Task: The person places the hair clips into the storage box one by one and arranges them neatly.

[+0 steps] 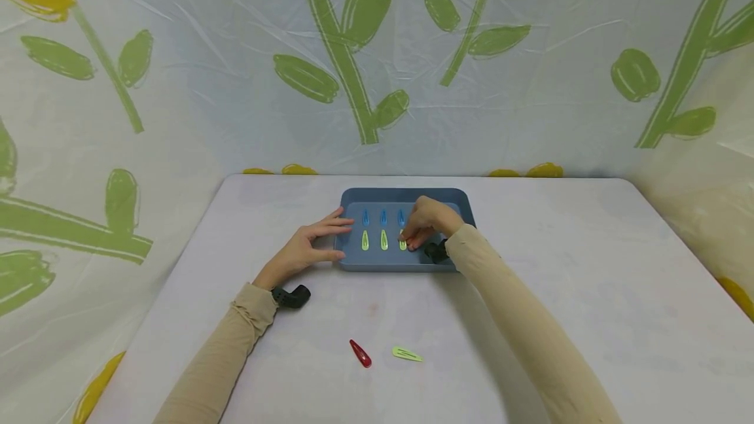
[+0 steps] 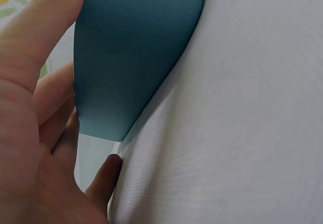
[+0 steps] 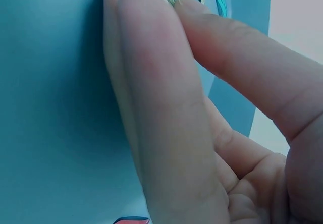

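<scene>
My right hand reaches over the blue-grey tray, its thumb and forefinger pinching a yellow-green snap hair clip. In the right wrist view only a sliver of that clip shows at the fingertips. To its left lie two similar yellow-green clips. A row of three blue clips is behind them. My left hand touches the tray's left side, fingers extended and thumb spread towards the front corner. The left wrist view shows the tray's outer wall beside the thumb and fingers.
On the white table, in front of the tray, lie a red hair clip and another yellow-green clip. Something red peeks in at the bottom of the right wrist view. A flower-patterned cloth hangs behind the table.
</scene>
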Demonstrator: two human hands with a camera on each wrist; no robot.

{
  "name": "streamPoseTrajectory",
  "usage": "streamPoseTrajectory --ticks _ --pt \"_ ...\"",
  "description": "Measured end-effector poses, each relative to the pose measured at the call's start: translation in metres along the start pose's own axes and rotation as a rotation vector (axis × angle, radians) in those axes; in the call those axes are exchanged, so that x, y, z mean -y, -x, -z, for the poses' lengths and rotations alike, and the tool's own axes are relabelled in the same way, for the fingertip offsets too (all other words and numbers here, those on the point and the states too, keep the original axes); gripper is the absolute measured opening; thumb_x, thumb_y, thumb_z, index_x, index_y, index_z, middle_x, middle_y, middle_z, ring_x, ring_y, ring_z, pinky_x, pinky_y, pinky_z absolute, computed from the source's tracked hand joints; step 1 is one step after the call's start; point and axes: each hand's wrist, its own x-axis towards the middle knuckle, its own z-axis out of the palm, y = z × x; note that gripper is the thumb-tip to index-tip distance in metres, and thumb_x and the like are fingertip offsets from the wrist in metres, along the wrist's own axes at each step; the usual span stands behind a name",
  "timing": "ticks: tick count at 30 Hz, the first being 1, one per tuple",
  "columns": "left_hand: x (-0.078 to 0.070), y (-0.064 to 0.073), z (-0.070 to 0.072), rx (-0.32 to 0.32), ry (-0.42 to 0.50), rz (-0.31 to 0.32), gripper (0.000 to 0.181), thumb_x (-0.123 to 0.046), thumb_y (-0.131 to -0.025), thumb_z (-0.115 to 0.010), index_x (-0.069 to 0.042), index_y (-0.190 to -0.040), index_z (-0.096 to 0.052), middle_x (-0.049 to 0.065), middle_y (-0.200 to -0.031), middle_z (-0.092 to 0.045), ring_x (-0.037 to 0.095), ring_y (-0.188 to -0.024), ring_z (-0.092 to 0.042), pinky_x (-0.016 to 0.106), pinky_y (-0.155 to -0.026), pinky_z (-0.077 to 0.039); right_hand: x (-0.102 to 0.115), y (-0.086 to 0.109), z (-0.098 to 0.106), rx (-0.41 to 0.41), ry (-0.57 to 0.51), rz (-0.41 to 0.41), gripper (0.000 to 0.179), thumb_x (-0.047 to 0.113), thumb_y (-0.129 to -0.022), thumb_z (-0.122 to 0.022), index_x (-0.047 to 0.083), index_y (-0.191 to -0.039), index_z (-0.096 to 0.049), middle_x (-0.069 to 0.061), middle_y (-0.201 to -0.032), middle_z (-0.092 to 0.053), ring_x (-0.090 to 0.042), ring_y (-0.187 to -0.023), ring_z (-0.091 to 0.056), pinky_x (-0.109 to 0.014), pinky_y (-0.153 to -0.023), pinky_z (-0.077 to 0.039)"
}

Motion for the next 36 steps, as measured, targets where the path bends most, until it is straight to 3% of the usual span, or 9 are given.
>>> streamPoseTrajectory --ticks 7,16,25,36 --pt "0.003 0.0 0.001 0.003 0.001 0.003 0.056 -0.007 -0.084 -0.08 -0.002 -0.136 -0.06 0.003 -0.151 -0.047 0.016 -0.151 -0.015 0.048 -0.121 -0.015 0.0 0.002 0.002 0.009 0.005 0.016 0.011 0.002 -0.084 -0.078 -0.008 -0.089 -0.074 -0.016 -0.075 -0.072 -0.018 -0.058 -0.071 -0.028 -0.06 -0.059" --pt "0.002 0.001 0.001 0.006 0.0 0.012 0.056 -0.01 -0.085 -0.08 -0.002 -0.137 -0.06 0.003 -0.152 -0.045 0.013 -0.151 -0.015 0.047 -0.121 -0.016 0.0 0.006 0.007 0.019 -0.024 0.033 0.014 0.002 -0.083 -0.079 -0.009 -0.09 -0.074 -0.017 -0.076 -0.072 -0.02 -0.061 -0.072 -0.031 -0.063 -0.06" --pt "0.0 0.0 0.0 0.005 0.01 0.017 0.056 -0.002 -0.084 -0.079 0.002 -0.136 -0.059 0.009 -0.153 -0.044 0.019 -0.152 -0.013 0.05 -0.12 -0.015 -0.001 0.023 0.013 0.028 -0.087 0.156 0.015 0.0 -0.086 -0.072 -0.013 -0.094 -0.073 -0.019 -0.078 -0.072 -0.021 -0.062 -0.071 -0.035 -0.066 -0.061" --pt "-0.03 0.002 0.0 0.017 0.033 0.029 0.055 -0.003 -0.084 -0.078 0.008 -0.134 -0.058 0.021 -0.151 -0.043 0.029 -0.151 -0.013 0.054 -0.119 -0.016 -0.005 0.047 0.015 -0.006 -0.104 0.28 0.023 0.005 -0.09 -0.069 -0.015 -0.102 -0.07 -0.026 -0.094 -0.072 -0.023 -0.068 -0.071 -0.044 -0.077 -0.06"
